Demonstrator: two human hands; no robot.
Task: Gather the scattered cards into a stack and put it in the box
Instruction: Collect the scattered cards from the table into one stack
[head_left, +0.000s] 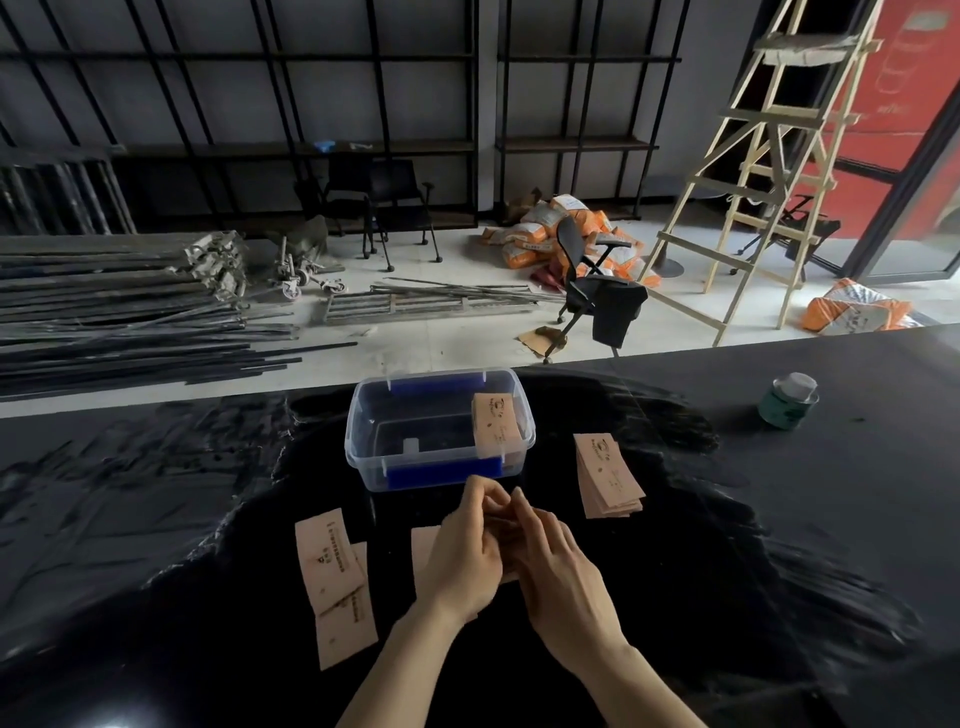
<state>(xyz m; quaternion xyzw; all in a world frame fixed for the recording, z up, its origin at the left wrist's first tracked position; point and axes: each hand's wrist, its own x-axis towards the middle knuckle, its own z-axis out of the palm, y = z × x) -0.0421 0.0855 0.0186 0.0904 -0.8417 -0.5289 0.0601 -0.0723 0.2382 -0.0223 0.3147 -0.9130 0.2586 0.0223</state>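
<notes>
Tan printed cards lie scattered on a dark table. A clear plastic box with blue clips stands just beyond my hands; one card leans inside against its right wall. A fanned pile of cards rests to the right of the box. Two overlapping cards lie at the left. My left hand and right hand meet in front of the box, fingers curled around a few cards, mostly hidden beneath them.
A green-labelled jar with a white lid stands at the table's far right. Beyond the table's far edge the floor holds metal bars, office chairs, orange sacks and a wooden ladder.
</notes>
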